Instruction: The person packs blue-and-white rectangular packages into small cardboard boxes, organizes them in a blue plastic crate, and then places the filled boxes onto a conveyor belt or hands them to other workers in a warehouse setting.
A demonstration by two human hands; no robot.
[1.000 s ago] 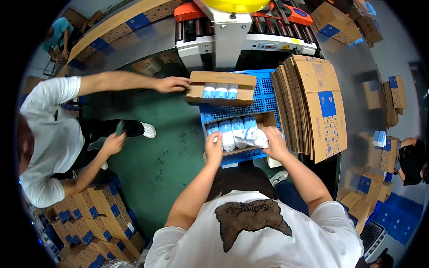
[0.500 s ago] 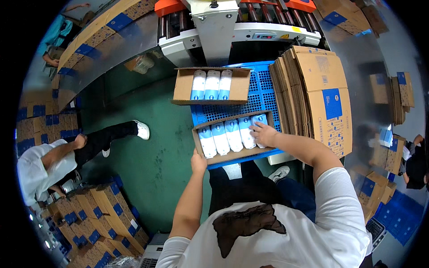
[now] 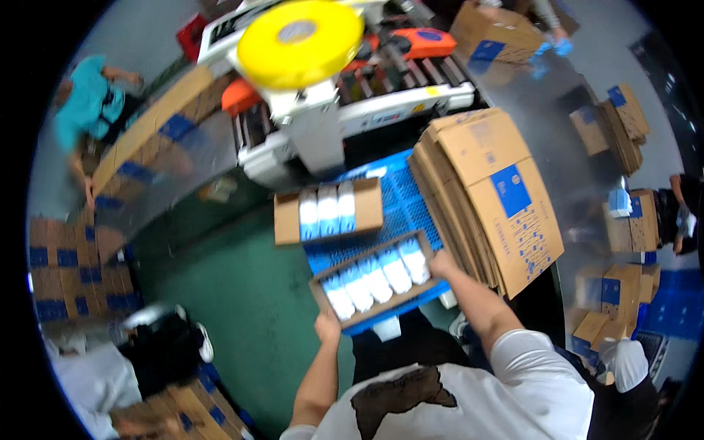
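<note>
A long open cardboard box [image 3: 320,296] lies tilted across the near part of a blue plastic mesh platform [image 3: 402,183]. Inside it stand several white-and-blue packs [image 3: 375,279] in one row. My left hand [image 3: 328,327] grips the left end of this box, its fingers partly hidden by the wall. At the opposite end, my right hand [image 3: 441,263] is closed on the right wall. Just beyond sits a second open cardboard box [image 3: 287,220], with three similar packs [image 3: 327,211] at its middle and bare space on both sides; neither hand touches it.
Flattened cartons [image 3: 506,192] stand stacked at the platform's right. Ahead is a roller machine [image 3: 408,103] with a yellow tape roll [image 3: 299,44]. A metal table [image 3: 546,125] runs along the right. Other people [image 3: 92,110] and stacked cartons [image 3: 81,257] are around.
My right hand has moved from the packs to the box's right end. The near box has turned, its right end swinging away from me. The view has shifted, bringing the tape roll in.
</note>
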